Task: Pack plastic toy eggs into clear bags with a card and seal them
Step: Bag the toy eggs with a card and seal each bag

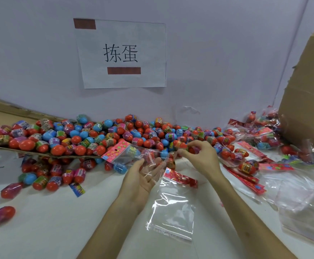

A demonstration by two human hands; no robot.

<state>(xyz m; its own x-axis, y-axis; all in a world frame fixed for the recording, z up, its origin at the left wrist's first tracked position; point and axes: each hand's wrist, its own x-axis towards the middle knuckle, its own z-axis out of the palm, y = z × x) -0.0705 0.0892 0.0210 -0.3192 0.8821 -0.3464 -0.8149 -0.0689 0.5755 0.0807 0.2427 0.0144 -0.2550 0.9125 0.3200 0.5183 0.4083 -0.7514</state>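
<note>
My left hand [143, 176] lies palm up under a clear bag [133, 156] with a pink card header; a blue egg shows inside the bag. My right hand [199, 156] grips red toy eggs [182, 146] at the bag's open mouth, fingers curled round them. A second clear bag with a red card header [173, 202] lies flat on the table below my hands. A big pile of red, blue and pink plastic eggs [96, 135] stretches along the wall behind.
A flat cardboard sheet [40, 155] carries part of the pile at left. Loose eggs [45, 180] lie on the white table at left. Packed bags and red cards [249, 157] sit at right, beside a large cardboard box [305, 90]. A paper sign [122, 53] hangs on the wall.
</note>
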